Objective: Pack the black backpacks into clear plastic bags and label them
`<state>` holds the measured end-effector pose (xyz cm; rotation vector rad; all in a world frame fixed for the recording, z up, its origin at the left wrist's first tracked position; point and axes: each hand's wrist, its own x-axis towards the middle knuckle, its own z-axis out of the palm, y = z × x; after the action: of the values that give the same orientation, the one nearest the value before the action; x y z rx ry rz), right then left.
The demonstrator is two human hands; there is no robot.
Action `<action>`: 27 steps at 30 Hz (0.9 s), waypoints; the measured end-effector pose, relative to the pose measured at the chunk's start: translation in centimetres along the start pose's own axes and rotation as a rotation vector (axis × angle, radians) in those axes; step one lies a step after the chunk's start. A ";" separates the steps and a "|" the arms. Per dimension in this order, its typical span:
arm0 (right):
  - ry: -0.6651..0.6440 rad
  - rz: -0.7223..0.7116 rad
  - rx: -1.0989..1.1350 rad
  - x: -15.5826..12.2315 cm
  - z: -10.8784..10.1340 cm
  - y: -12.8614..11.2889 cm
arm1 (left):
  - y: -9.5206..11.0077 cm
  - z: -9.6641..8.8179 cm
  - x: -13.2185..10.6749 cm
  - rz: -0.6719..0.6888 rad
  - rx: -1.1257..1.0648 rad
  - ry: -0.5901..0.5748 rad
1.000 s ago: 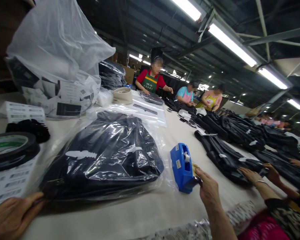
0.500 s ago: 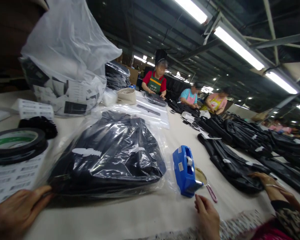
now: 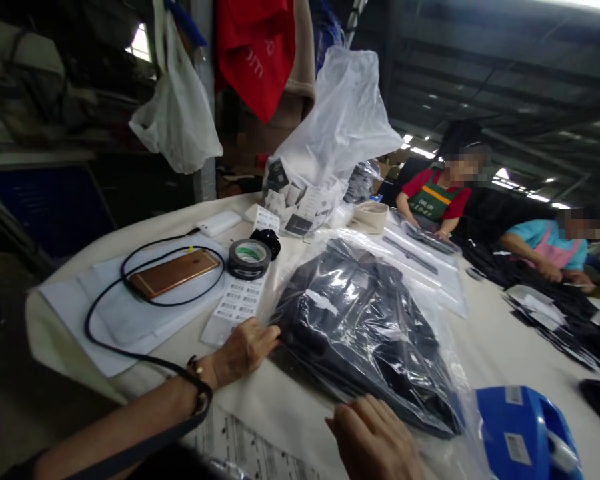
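Note:
A dark folded garment or bag, its kind hard to make out, lies in a clear plastic bag on the table. At the near left corner of this plastic bag, my left hand pinches its edge. My right hand is curled just off the bag's near edge; whatever its fingers may hold is hidden. To the right stands a blue tape dispenser, partly cut off by the frame. A roll of black tape rests on a sheet of barcode labels beyond my left hand.
A phone with a black cord around it lies on white sheets at the left. A clear sack of paper tags stands behind. Across the table, co-workers handle dark goods. The table's rounded left edge shows.
The view has swung left, bringing the phone and hanging bags into sight. My right hand has come from beside the tape dispenser to the plastic bag's near edge. My left hand keeps its pinch.

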<state>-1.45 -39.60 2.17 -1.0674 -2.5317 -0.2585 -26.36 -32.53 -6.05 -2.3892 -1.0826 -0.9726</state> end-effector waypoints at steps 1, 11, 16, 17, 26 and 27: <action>-0.034 -0.042 0.009 1.7 0.7 -0.4 | 0.0 0.0 0.0 -0.008 -0.002 -0.002; -0.068 -0.063 -0.183 7.0 5.9 -1.4 | -0.1 -0.4 -0.3 -0.038 -0.140 -0.054; -0.050 0.051 -0.283 7.8 6.4 -1.9 | -0.2 0.0 -0.5 -0.062 -0.164 -0.082; -0.062 0.090 -0.317 8.0 6.4 -2.1 | -0.2 0.0 -0.5 -0.067 -0.168 -0.087; -0.340 0.283 -0.265 9.1 5.4 -3.1 | -0.5 0.2 -0.6 -0.066 -0.171 -0.009; -0.374 0.268 -0.236 9.2 5.0 -3.1 | -0.5 0.2 -0.6 -0.058 -0.166 0.010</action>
<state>-10.92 -34.23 1.39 -1.6679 -2.6798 -0.3128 -26.93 -32.39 -6.65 -2.4927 -1.1122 -1.1344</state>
